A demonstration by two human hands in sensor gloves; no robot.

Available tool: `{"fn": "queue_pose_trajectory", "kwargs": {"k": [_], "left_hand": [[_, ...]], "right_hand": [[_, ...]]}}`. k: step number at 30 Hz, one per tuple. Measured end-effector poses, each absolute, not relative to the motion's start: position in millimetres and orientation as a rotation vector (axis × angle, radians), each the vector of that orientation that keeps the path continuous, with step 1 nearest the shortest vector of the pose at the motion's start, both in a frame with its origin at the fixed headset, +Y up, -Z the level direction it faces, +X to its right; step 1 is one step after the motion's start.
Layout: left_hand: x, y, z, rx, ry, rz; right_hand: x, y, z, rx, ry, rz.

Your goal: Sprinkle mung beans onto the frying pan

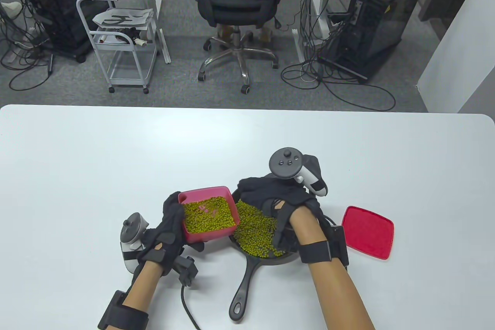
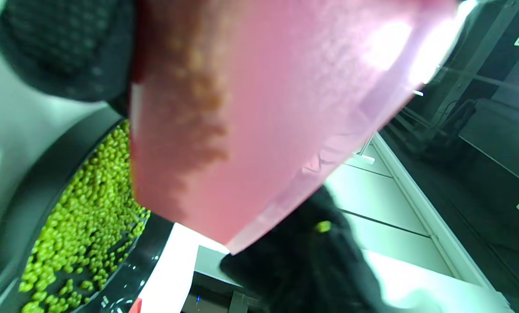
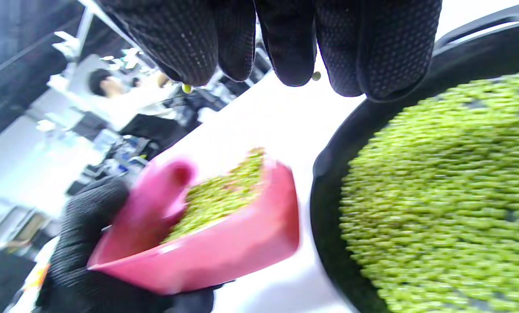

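So the left hand (image 1: 164, 235) is gripping a pink container (image 1: 209, 212) by its left side, holding it up off the white table (image 1: 77, 175) right at the left rim of the black frying pan (image 1: 247, 268). The container is tilting a bit and it's sitting about half full of mung beans (image 1: 209, 216). A good layer of the green beans is already lying in the pan too.

The right hand (image 1: 282, 200) is hovering over the pan, palm down. In the right wrist view its fingertips (image 3: 372, 52) are hanging bunched together above the beans, with a couple of loose beans showing just under them. Can't really tell if it's pinching any, that shot is pretty blurry.

The pan handle is pointing back toward the person, between the two arms. The pink lid (image 1: 367, 237) is lying flat on the table just to the right of the pan, beside the right wrist.
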State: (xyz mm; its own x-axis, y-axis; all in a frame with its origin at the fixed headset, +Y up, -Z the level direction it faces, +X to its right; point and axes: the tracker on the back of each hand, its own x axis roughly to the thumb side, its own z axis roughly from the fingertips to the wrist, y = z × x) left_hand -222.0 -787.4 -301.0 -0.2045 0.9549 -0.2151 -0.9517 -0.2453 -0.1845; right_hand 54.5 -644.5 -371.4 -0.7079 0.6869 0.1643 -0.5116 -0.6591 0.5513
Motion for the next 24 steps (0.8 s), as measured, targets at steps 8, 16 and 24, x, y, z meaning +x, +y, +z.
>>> {"fn": "queue_pose_trajectory", "kwargs": {"k": [8, 16, 24], "left_hand": [[-209, -783, -293, -0.353, -0.064, 1.796], [-208, -786, -290, -0.325, -0.042, 1.849], [-207, -786, -290, -0.28, -0.025, 1.879]], "right_hand": [[-28, -648, -342, 0.755, 0.59, 2.606], [-59, -662, -344, 0.696, 0.881, 2.709], [-74, -662, -343, 0.701, 0.79, 2.672]]}}
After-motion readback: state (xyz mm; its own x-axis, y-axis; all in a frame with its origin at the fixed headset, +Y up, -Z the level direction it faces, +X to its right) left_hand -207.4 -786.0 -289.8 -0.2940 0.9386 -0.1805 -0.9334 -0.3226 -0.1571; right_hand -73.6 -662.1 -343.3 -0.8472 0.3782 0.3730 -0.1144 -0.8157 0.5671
